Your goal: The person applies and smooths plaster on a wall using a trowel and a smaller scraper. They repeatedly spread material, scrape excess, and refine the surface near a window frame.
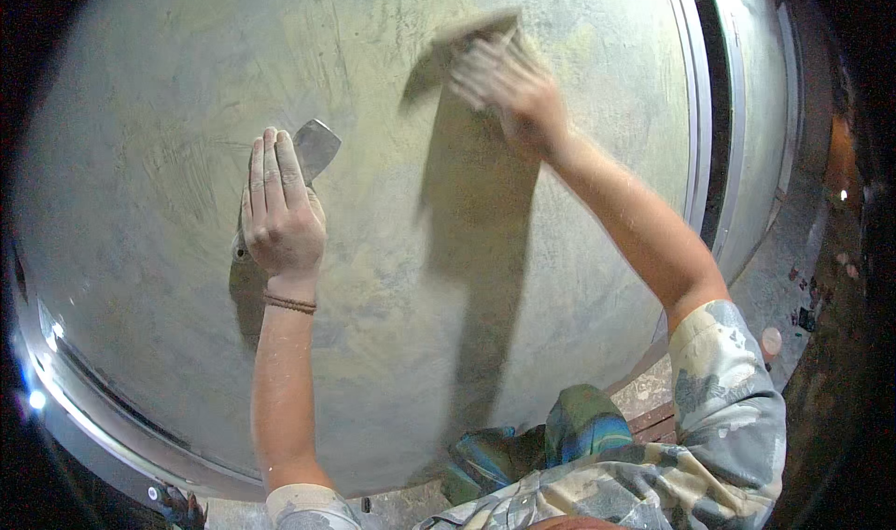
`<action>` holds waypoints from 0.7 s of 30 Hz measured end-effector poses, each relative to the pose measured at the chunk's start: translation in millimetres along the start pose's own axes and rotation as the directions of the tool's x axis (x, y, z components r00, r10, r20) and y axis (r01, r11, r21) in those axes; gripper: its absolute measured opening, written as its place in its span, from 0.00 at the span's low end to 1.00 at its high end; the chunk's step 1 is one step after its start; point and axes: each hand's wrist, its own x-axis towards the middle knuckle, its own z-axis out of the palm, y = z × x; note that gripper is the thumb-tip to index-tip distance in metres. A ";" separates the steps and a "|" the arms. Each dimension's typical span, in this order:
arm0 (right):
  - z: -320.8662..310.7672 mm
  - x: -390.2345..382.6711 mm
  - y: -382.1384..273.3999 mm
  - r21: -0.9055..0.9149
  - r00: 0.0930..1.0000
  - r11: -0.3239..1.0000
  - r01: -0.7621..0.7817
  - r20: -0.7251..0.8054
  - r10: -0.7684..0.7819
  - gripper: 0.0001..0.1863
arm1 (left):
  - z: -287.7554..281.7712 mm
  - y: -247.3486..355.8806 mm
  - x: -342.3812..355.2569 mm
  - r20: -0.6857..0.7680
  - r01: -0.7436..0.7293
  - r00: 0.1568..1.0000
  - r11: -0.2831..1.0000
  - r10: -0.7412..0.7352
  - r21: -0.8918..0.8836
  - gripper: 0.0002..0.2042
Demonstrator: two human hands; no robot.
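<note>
My left hand (283,217), dusted pale, lies with fingers together over a putty knife (317,146), pinning it against a large mottled grey-green panel (140,250). The metal blade shows beyond my fingertips, and the handle's holed end peeks out below my palm. Higher on the right, my right hand (504,91), blurred by motion, grips a flat greyish pad (476,28) at the panel's surface, perhaps a sanding sheet or block; its exact kind is unclear. Long shadows fall below that hand.
A pale metal strip (695,110) and a dark gap border the panel on the right, beside a second curved surface. A shiny rail (103,404) runs along the lower left. Patterned fabric (583,418) of my clothing and speckled floor (644,385) show at the bottom.
</note>
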 end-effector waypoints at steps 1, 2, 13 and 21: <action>0.3 16.7 7.5 0.012 0.984 0.987 -0.162 -0.076 0.162 0.16 | -0.2 -0.1 0.6 -0.010 -0.001 1.000 1.000 0.001 0.010 0.22; 1.6 27.4 4.4 -0.039 0.964 0.969 -0.243 -0.118 0.237 0.16 | -0.9 -0.1 0.3 -0.009 -0.004 1.000 1.000 0.004 0.015 0.22; -4.5 -36.5 0.1 0.100 0.995 0.990 -0.103 0.003 0.103 0.19 | 3.2 -2.5 -6.9 0.017 -0.001 1.000 0.994 0.002 -0.109 0.31; -15.5 -71.7 -43.2 0.111 0.994 0.994 0.001 0.105 -0.012 0.16 | 5.1 -4.0 -5.0 -0.036 -0.009 0.999 0.995 0.005 -0.100 0.31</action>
